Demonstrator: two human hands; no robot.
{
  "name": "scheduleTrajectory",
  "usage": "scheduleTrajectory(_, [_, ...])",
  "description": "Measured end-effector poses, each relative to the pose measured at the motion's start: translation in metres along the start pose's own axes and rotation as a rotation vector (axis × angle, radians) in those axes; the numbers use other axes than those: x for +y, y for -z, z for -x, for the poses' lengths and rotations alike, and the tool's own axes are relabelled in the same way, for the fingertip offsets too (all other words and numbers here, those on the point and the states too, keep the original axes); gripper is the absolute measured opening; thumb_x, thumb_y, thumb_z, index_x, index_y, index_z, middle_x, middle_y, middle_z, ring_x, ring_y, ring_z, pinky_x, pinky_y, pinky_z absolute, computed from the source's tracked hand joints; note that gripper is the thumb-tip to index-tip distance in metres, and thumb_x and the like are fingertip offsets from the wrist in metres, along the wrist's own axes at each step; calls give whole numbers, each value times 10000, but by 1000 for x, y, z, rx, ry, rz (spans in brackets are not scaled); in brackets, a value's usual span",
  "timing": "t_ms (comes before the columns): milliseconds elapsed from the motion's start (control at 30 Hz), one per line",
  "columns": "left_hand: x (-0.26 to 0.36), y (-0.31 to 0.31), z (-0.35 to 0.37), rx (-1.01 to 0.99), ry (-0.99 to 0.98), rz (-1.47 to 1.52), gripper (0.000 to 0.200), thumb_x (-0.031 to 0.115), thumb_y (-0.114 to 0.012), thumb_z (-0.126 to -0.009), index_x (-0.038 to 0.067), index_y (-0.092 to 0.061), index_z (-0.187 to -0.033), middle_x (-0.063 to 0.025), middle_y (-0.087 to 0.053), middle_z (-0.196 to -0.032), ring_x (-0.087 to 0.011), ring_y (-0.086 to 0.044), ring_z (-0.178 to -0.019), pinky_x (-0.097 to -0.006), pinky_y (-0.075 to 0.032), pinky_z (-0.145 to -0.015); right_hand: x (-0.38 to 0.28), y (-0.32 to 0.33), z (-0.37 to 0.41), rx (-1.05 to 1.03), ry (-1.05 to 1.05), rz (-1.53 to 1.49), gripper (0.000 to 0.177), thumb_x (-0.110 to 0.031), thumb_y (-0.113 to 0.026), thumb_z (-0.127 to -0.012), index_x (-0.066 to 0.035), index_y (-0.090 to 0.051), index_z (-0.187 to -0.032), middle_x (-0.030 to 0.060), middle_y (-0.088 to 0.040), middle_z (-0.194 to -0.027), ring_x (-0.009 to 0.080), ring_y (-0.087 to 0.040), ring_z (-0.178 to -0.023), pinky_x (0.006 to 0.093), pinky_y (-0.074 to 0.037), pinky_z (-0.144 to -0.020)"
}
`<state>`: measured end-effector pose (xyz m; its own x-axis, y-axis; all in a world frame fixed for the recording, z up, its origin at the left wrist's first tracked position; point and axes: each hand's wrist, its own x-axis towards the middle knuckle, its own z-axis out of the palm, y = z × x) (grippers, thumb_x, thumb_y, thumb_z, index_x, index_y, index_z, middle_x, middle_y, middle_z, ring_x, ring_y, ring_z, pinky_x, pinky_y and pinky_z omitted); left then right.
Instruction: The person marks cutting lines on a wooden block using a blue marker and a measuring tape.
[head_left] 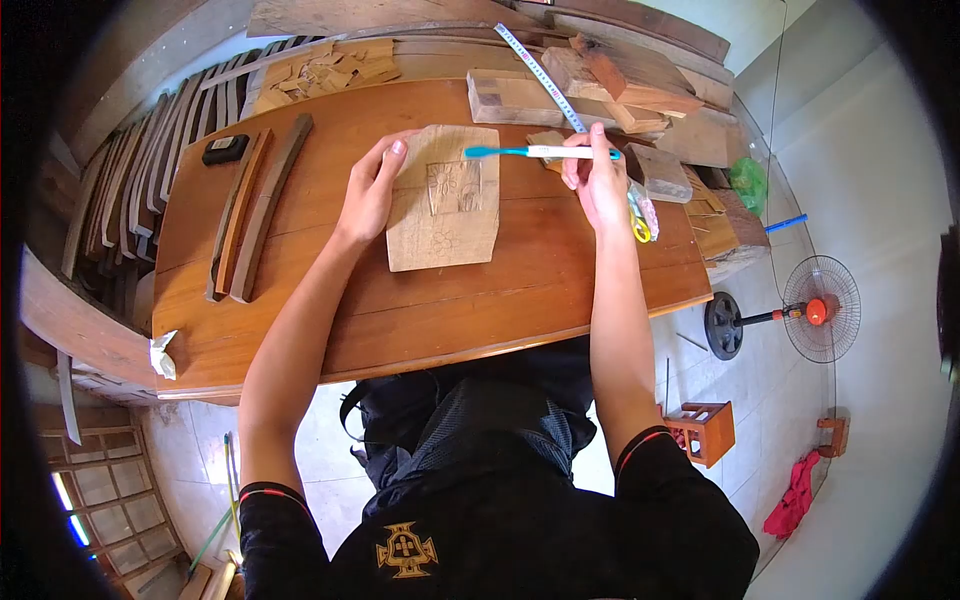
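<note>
A pale wooden block (pixel 415 225) with a carved recess and pencilled flower outlines is tilted up over the brown table (pixel 530 260). My left hand (pixel 370 190) grips its left edge, thumb on the near face. Between the fingers of my right hand (pixel 597 180) is a toothbrush (pixel 545 152) with a white and teal handle. Its blue bristle head lies over the upper right part of the block; whether it touches the wood I cannot tell. Beside my right wrist are yellow-handled scissors (pixel 641 230), partly hidden by wrapping.
Wooden strips (pixel 270 210) and a black tape measure case (pixel 225 149) lie at the left. A measuring tape strip (pixel 540 75) crosses wood pieces (pixel 500 95) behind the table. Crumpled paper (pixel 162 355) sits at the near left corner. A fan (pixel 820 310) stands right.
</note>
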<state>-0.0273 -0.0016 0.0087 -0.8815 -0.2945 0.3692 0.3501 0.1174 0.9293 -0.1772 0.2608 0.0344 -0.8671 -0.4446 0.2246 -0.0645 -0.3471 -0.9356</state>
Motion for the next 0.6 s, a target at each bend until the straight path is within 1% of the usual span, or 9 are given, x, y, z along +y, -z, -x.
scheduleTrajectory(67, [-1, 1, -1, 1, 6, 6, 448, 348, -431, -1048, -16, -588, -1258, -98, -623, -1202, -159, -535, -1134, -309, -382, -1026, 2, 3, -1, 16, 15, 19, 446, -357, -508, -1016, -31, -603, -727, 31, -466, -540, 108, -400, -483, 269, -303, -457])
scheduleTrajectory(167, [-3, 0, -1, 3, -3, 6, 445, 347, -431, -1048, -14, -589, -1255, -96, -623, -1200, -158, -534, -1132, -309, -383, -1025, 8, 15, -3, -173, -73, 144, 464, -374, -478, -1029, -26, -604, -749, 31, -470, -543, 117, -406, -483, 268, -312, -467])
scheduleTrajectory(200, [-2, 1, -1, 4, -6, -1, 445, 348, -432, -1048, -14, -590, -1253, -95, -623, -1199, -158, -533, -1130, -309, -383, -1025, 13, 17, -5, -153, -40, 121, 480, -372, -500, -1022, 14, -635, -768, 42, -514, -562, 112, -428, -479, 268, -331, -452])
scheduleTrajectory(300, [-3, 0, -1, 5, -3, -2, 444, 352, -434, -1048, -12, -591, -1248, -93, -622, -1196, -156, -532, -1128, -308, -384, -1024, 4, -3, -1, 11, 45, -34, 487, -357, -534, -1005, 14, -627, -703, 49, -517, -560, 111, -430, -480, 269, -334, -458])
scheduleTrajectory(333, [-3, 1, -1, 6, -2, 1, 443, 353, -435, -1047, -11, -591, -1247, -92, -622, -1195, -156, -532, -1127, -308, -384, -1024, 5, 1, -2, 5, 32, 7, 447, -378, -502, -1017, -24, -596, -761, 46, -471, -558, 118, -416, -493, 268, -330, -469])
scheduleTrajectory(433, [-1, 0, 0, 7, 7, 13, 443, 355, -437, -1047, -9, -590, -1247, -91, -622, -1195, -154, -531, -1127, -307, -384, -1023, 3, 12, -2, -93, -41, 88, 456, -379, -466, -1034, -19, -599, -788, 40, -473, -561, 127, -431, -496, 271, -338, -471])
scheduleTrajectory(467, [-1, -1, -1, 8, 10, 13, 444, 355, -437, -1047, -10, -589, -1248, -91, -623, -1194, -153, -532, -1127, -306, -384, -1023, 3, 10, -2, -51, -27, 103, 456, -374, -464, -1035, -25, -587, -769, 46, -481, -567, 127, -429, -491, 271, -336, -470])
scheduleTrajectory(567, [-2, 0, 0, 11, 18, 14, 446, 355, -437, -1047, -13, -588, -1249, -91, -624, -1192, -152, -532, -1127, -306, -383, -1022, 2, 0, -2, 45, 53, 15, 442, -369, -498, -1020, -29, -579, -749, 63, -484, -569, 126, -421, -489, 272, -335, -469])
scheduleTrajectory(600, [-4, 0, -1, 14, 16, 14, 446, 355, -437, -1047, -14, -588, -1248, -91, -624, -1191, -152, -532, -1128, -305, -383, -1022, 4, 3, -3, 51, 49, 10, 445, -364, -497, -1020, -24, -584, -746, 70, -489, -569, 129, -423, -490, 273, -337, -469])
